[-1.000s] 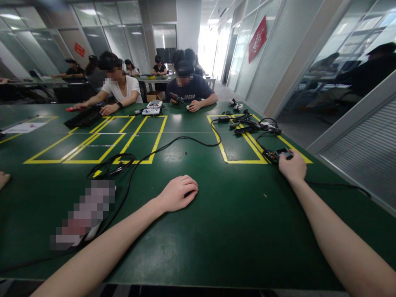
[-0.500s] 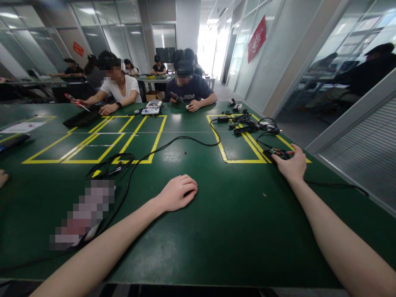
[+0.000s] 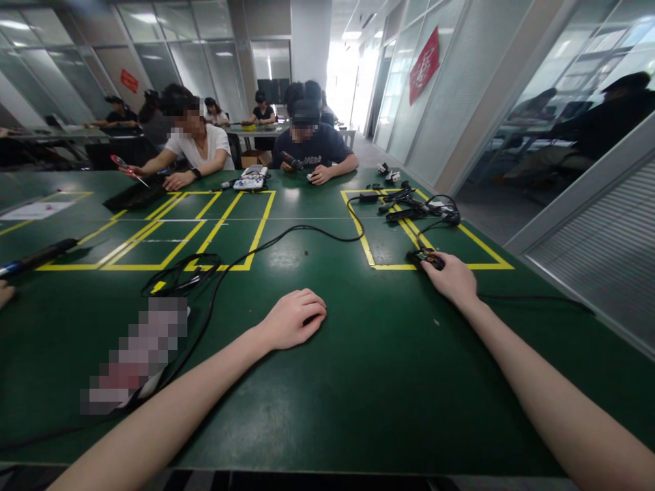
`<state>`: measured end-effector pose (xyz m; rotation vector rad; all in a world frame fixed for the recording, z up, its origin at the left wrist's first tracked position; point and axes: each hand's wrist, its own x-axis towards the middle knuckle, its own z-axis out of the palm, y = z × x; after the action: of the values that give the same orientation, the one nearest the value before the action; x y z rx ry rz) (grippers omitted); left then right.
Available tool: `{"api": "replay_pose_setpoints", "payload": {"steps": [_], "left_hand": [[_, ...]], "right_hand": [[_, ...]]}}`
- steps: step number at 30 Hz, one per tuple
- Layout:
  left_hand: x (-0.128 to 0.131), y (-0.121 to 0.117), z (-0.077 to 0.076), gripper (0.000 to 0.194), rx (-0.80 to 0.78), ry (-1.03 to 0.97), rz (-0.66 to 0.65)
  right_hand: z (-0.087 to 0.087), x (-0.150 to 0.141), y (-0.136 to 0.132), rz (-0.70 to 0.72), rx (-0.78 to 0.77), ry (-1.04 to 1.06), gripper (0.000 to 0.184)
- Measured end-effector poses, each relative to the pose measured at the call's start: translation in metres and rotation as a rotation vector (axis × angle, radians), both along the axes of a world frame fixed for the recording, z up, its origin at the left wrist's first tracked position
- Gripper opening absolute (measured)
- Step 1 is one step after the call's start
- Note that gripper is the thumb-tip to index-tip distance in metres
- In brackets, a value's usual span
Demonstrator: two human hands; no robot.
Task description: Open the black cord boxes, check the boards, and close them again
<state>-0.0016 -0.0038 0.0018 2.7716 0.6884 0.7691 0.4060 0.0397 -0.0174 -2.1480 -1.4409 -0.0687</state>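
Observation:
Resting on the green table [image 3: 358, 382], my left hand [image 3: 295, 319] is loosely curled, palm down, with a gap between thumb and fingers and nothing seen in it. My right hand [image 3: 454, 276] reaches out to the right and grips a small black device with coloured wires [image 3: 427, 259] between thumb and fingers. The device sits low at the front edge of a yellow tape outline; my fingers partly hide it, and its exact kind is unclear. A thin black lead runs from it toward a heap of black cables and adapters [image 3: 404, 208] behind.
A long black cable [image 3: 301, 228] crosses the table to a coil [image 3: 184, 273]. A blurred-out flat object [image 3: 138, 354] lies beside my left forearm. At left, another person's hand [image 3: 5, 293] is near a dark, blue-ended tool [image 3: 41, 258]. Two people [image 3: 199, 146] work across the table.
My right hand has moved left, carrying the wired device with it along the tape's front edge. My left hand has stayed put. At far left, the dark tool has swung further into view.

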Motion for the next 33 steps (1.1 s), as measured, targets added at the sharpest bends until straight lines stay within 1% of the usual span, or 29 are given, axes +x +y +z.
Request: {"api": "replay_pose_setpoints", "payload": {"steps": [1,2,3,5,8,9,10,11,12,14,19,26,29,33], "left_hand": [[0.000,0.000,0.000,0.019,0.009,-0.011,-0.001],[0.000,-0.001,0.000,0.018,0.019,-0.026,0.000],[0.001,-0.001,0.001,0.017,0.033,-0.048,0.004],[0.001,-0.002,0.002,0.016,0.060,-0.102,0.015],[0.002,-0.004,0.004,0.023,0.089,-0.189,0.017],[0.002,-0.005,0.004,0.025,0.090,-0.208,0.012],[0.002,-0.005,0.004,0.027,0.084,-0.216,0.004],[0.002,-0.005,0.004,0.028,0.074,-0.213,-0.007],[0.002,-0.006,0.004,0.028,0.058,-0.200,-0.017],[0.002,-0.005,0.004,0.028,0.019,-0.160,-0.025],[0.002,-0.004,0.003,0.027,-0.031,-0.087,0.036],[0.001,-0.002,-0.001,0.044,-0.049,-0.037,0.086],[0.001,-0.002,-0.002,0.050,-0.068,-0.013,0.104],[0.001,-0.002,-0.001,0.059,-0.104,0.007,0.097]], "right_hand": [[0.002,-0.017,-0.002,0.038,-0.028,0.007,0.041],[0.003,-0.035,-0.006,0.118,-0.023,0.014,0.039],[0.003,-0.053,-0.010,0.232,-0.012,0.027,0.037],[0.004,-0.090,-0.022,0.525,0.014,0.071,0.034],[0.005,-0.134,-0.043,1.024,0.041,0.131,0.033],[0.006,-0.144,-0.049,1.155,0.039,0.137,0.035],[0.008,-0.152,-0.053,1.243,0.037,0.137,0.035],[0.009,-0.157,-0.057,1.298,0.039,0.140,0.034],[0.011,-0.160,-0.060,1.328,0.047,0.146,0.033],[0.013,-0.161,-0.061,1.337,0.071,0.164,0.031],[0.011,-0.156,-0.058,1.309,0.126,0.209,0.029],[0.011,-0.156,-0.056,1.252,0.227,0.271,0.026],[0.012,-0.155,-0.056,1.261,0.220,0.285,0.025],[0.012,-0.153,-0.055,1.251,0.168,0.287,0.027]]}}
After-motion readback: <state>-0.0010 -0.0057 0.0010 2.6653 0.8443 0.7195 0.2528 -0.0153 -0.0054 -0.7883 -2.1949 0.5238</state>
